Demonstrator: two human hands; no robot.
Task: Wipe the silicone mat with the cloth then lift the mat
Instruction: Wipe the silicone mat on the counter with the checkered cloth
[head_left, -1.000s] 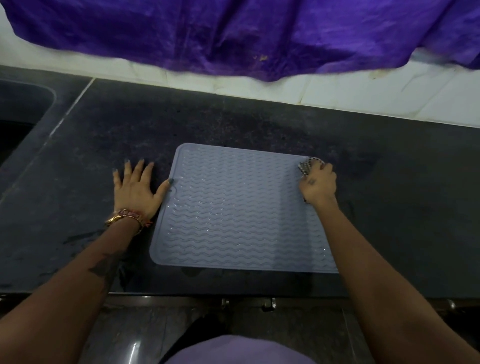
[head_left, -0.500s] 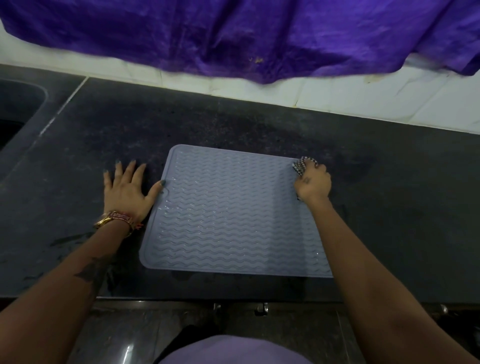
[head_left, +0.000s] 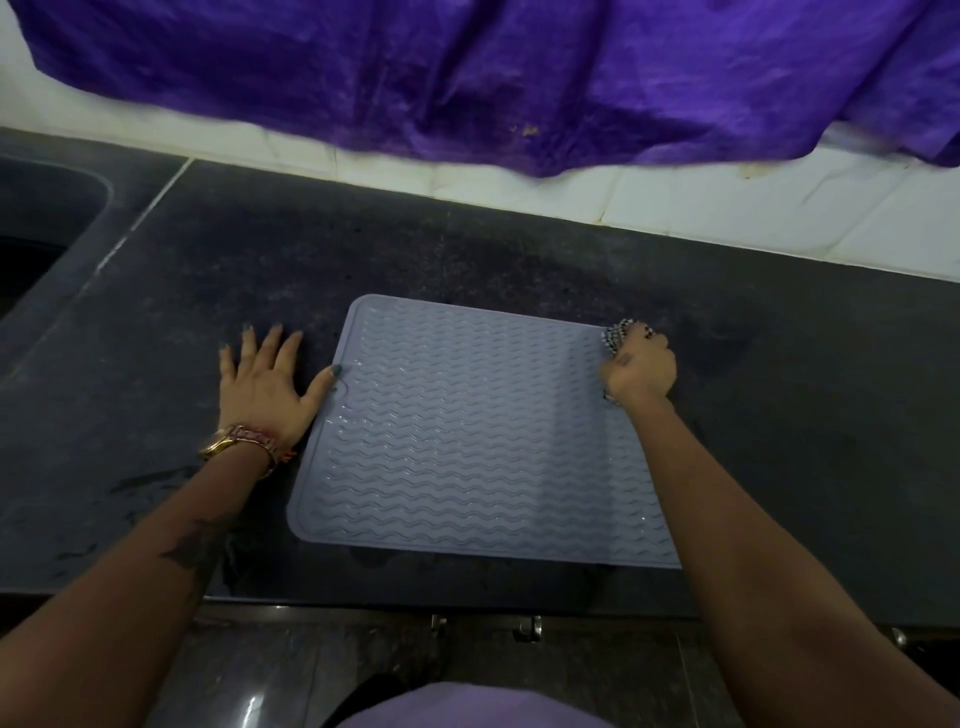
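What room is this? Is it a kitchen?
Probably a kitchen: a dark stone counter, a sink basin at its left end, white wall tiles behind, and a ridged silicone mat.

Mat (head_left: 467, 436): pale lavender-grey, wavy ridges. Cloth (head_left: 615, 332): black-and-white check. Bench (head_left: 363, 249): dark speckled grey. Hanging fabric (head_left: 467, 67): purple.

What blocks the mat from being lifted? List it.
Nothing else lies on the mat. Only the hands touch it: the left hand has its thumb on the left edge, and the right hand presses the cloth on the far right corner.
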